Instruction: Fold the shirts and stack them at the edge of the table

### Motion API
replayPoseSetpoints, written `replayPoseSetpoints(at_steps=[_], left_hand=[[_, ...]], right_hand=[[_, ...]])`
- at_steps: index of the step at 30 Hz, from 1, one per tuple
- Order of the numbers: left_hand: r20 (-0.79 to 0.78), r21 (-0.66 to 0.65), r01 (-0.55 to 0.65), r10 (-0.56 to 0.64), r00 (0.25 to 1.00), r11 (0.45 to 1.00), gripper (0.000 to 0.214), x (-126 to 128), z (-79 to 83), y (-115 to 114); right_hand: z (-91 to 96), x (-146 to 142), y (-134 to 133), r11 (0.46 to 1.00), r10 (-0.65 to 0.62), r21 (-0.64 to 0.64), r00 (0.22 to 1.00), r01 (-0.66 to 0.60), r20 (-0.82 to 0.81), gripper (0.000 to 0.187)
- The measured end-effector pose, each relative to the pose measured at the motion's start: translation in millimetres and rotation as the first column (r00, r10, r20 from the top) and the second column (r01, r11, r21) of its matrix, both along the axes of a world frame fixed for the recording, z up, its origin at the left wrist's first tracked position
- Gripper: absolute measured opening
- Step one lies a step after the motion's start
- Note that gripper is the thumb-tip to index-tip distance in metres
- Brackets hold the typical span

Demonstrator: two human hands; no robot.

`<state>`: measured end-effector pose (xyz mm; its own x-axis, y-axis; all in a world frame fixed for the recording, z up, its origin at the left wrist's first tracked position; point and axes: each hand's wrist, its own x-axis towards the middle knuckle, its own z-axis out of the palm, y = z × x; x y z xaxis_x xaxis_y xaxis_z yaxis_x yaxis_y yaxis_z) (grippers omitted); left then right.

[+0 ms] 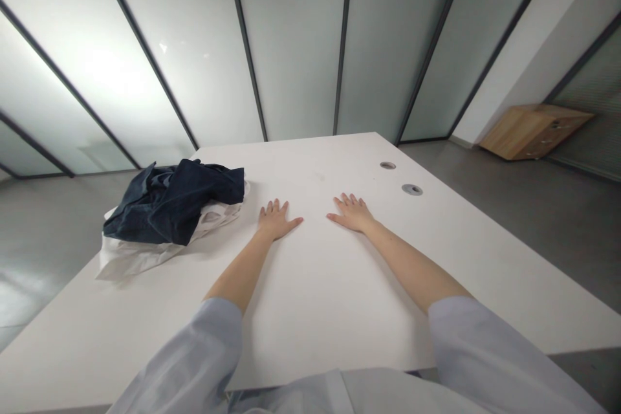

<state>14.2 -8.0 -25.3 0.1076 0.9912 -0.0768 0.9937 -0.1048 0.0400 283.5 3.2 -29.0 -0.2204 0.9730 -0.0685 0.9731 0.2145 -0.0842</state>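
My left hand [275, 220] lies flat on the white table [334, 297], fingers spread and thumb pointing right. My right hand [353, 212] rests flat on the same surface, its fingers apart and thumb pointing left. Neither hand holds anything, and a short gap separates the two thumbs. To the left of my left hand, not touching it, is a crumpled dark navy garment [174, 200]. It lies on top of white cloth [130, 255], which shows along the front and right side of the pile. How the two fabrics are folded underneath is hidden.
Two round cable grommets [412, 189] are set in the table's right side. Frosted glass panels [295, 45] with dark frames stand behind the table. A wooden cabinet [533, 131] sits on the grey floor [514, 200] at the far right.
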Motion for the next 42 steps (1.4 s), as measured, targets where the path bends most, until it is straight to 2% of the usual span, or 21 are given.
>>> replayPoseSetpoints(at_steps=[19, 30, 42], left_hand=[[0.000, 0.007, -0.007, 0.007, 1.000, 1.000, 0.097, 4.0, 9.0, -8.5], [0.011, 0.013, -0.001, 0.001, 1.000, 1.000, 0.096, 3.6, 8.5, -7.9], [0.000, 0.038, 0.008, -0.008, 1.000, 0.999, 0.088, 0.6, 8.5, -8.1]], right_hand=[[4.2, -0.6, -2.5, 1.000, -0.005, -0.023, 1.000, 0.005, 0.007, 0.089], [3.2, 0.0, -2.1, 1.000, -0.003, -0.011, 1.000, 0.003, -0.006, 0.089], [3.2, 1.7, -2.3, 1.000, 0.005, 0.021, 0.999, -0.004, -0.044, 0.080]])
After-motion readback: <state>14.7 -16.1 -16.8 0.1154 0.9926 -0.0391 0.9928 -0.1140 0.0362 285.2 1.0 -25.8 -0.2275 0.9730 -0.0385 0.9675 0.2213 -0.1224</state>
